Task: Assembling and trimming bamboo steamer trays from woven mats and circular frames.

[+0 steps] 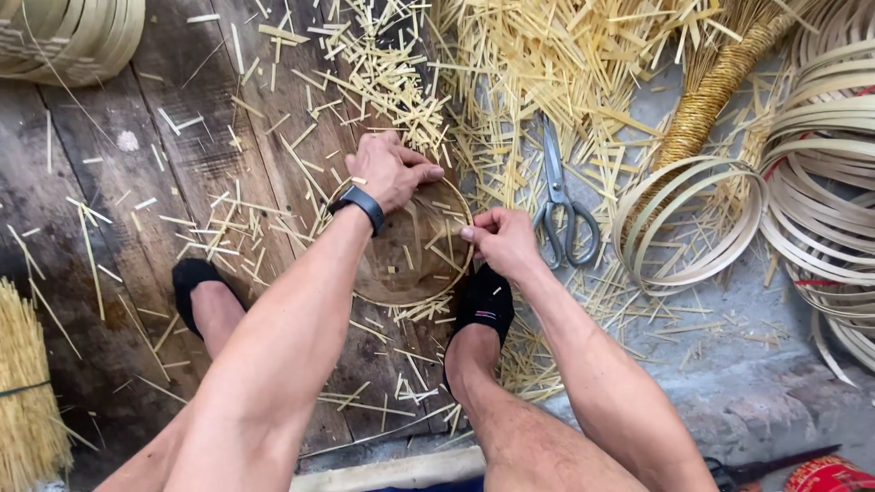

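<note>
Both hands (447,205) apparently closed, gripping.

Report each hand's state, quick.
Left hand: closed over the far rim of the round bamboo hoop.
Right hand: pinched shut on the hoop's right rim.

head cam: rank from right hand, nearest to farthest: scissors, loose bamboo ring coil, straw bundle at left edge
1. Scissors: on the floor just right of the right hand.
2. Loose bamboo ring coil: farther right, beyond the scissors.
3. Straw bundle: far left edge, across both legs.
</note>
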